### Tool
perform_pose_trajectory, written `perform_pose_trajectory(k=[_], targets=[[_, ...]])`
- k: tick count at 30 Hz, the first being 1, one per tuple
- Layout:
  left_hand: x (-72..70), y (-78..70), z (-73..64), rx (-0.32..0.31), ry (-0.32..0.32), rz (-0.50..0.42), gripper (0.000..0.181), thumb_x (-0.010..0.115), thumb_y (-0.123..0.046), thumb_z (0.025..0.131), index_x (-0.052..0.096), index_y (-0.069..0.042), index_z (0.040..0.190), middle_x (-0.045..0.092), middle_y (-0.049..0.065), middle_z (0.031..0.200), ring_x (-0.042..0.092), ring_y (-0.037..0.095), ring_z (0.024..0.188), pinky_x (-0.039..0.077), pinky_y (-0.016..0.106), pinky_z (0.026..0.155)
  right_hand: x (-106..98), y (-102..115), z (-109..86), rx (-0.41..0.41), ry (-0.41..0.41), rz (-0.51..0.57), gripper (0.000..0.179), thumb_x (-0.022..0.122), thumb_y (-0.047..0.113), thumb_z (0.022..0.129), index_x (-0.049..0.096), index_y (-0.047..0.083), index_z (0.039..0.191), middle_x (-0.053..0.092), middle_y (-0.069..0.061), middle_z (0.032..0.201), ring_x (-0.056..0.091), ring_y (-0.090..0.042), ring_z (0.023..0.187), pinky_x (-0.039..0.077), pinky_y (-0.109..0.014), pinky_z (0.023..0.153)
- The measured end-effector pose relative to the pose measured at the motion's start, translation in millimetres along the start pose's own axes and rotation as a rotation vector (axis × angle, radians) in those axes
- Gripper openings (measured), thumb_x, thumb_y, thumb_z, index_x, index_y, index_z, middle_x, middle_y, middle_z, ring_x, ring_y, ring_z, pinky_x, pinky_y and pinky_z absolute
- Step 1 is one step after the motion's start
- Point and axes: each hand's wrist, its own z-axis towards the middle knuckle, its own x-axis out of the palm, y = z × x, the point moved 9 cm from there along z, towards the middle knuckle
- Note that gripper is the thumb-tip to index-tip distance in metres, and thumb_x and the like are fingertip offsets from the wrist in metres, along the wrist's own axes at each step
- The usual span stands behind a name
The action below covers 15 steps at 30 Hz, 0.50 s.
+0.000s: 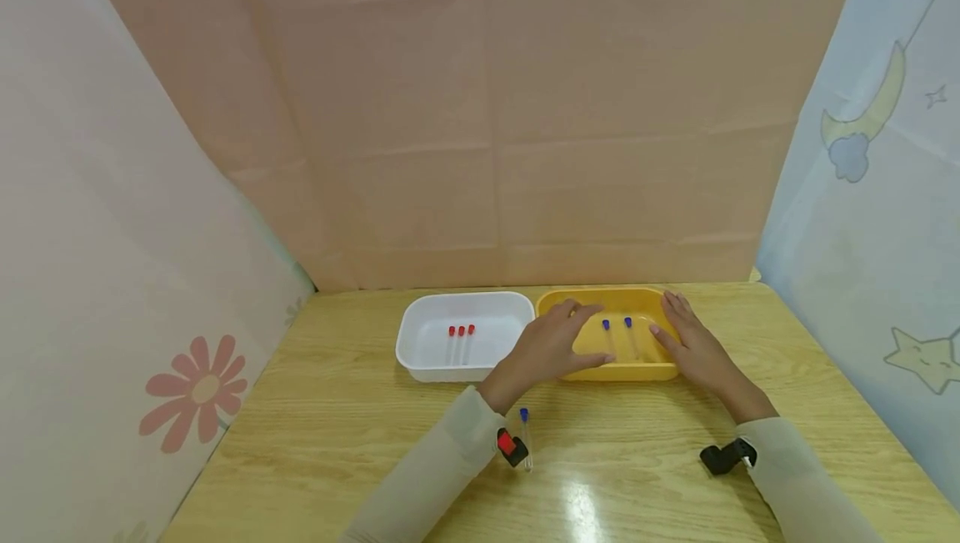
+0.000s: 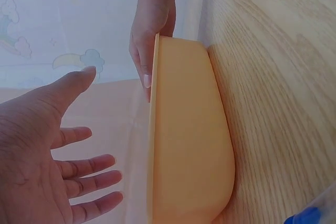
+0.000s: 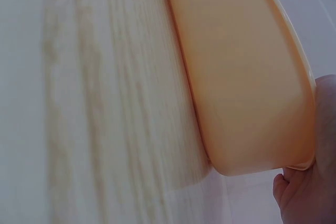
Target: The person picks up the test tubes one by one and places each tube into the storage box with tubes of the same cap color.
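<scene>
My left hand (image 1: pixel 551 344) hovers over the left side of the yellow tray (image 1: pixel 618 372), its thumb and fingers spread with nothing between them. At the tray's right end my right hand (image 1: pixel 697 351) holds the rim, thumb on the inner side; the right wrist view shows that hand (image 3: pixel 310 190) against the rim. Inside the yellow tray lie two thin clear tubes with blue caps (image 1: pixel 627 323). Another blue-capped tube (image 1: pixel 527 443) lies on the table beside my left wrist, and its cap (image 2: pixel 307 216) shows at the corner of the left wrist view.
A white tray (image 1: pixel 465 374) stands left of the yellow one, close against it, with three red-capped tubes (image 1: pixel 461 332) lying inside. Both trays sit near the back of the wooden table (image 1: pixel 322 443). Hung sheets (image 1: pixel 487 109) enclose the table's back and sides.
</scene>
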Motion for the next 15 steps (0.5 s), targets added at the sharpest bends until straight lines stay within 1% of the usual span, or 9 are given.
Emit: perform_pose_trajectory(k=[5, 7, 11, 15], targets=[[-1.3, -1.6, -7.3, -0.012, -0.004, -0.034, 0.077, 0.065, -0.064, 0.09, 0.044, -0.026, 0.154, 0.055, 0.003, 0.139, 0.06, 0.017, 0.11, 0.055, 0.029, 0.078, -0.7, 0.6, -0.1, -0.007, -0.009, -0.003, 0.072, 0.044, 0.033, 0.11, 0.014, -0.013, 0.156, 0.004, -0.028, 0.166, -0.006, -0.044, 0.153, 0.003, -0.068, 0.117], [-0.3, -2.2, -10.2, -0.015, 0.0, -0.041, 0.077, 0.066, -0.064, 0.09, 0.044, -0.025, 0.154, 0.055, 0.003, 0.137, 0.06, 0.017, 0.109, 0.055, 0.028, 0.078, -0.2, -0.6, 0.1, -0.008, -0.008, -0.003, 0.072, 0.044, 0.033, 0.11, 0.014, -0.013, 0.156, 0.004, -0.028, 0.166, -0.006, -0.043, 0.153, 0.003, -0.068, 0.117], [1.5, -3.4, -15.4, -0.015, 0.002, -0.021, 0.078, 0.065, -0.065, 0.09, 0.045, -0.024, 0.154, 0.057, 0.003, 0.134, 0.059, 0.016, 0.108, 0.053, 0.025, 0.074, -0.1, -1.6, -0.1, -0.006, -0.008, -0.011, 0.072, 0.044, 0.033, 0.11, 0.014, -0.013, 0.155, 0.004, -0.029, 0.165, -0.006, -0.043, 0.153, 0.004, -0.068, 0.117], [2.1, -4.3, -20.3, -0.013, 0.0, -0.021, 0.079, 0.067, -0.065, 0.089, 0.046, -0.024, 0.153, 0.057, 0.002, 0.133, 0.059, 0.014, 0.104, 0.05, 0.021, 0.069, -0.5, -0.5, -0.6, -0.01, -0.012, -0.008, 0.072, 0.044, 0.033, 0.11, 0.014, -0.014, 0.155, 0.004, -0.03, 0.165, -0.006, -0.043, 0.153, 0.003, -0.067, 0.117]])
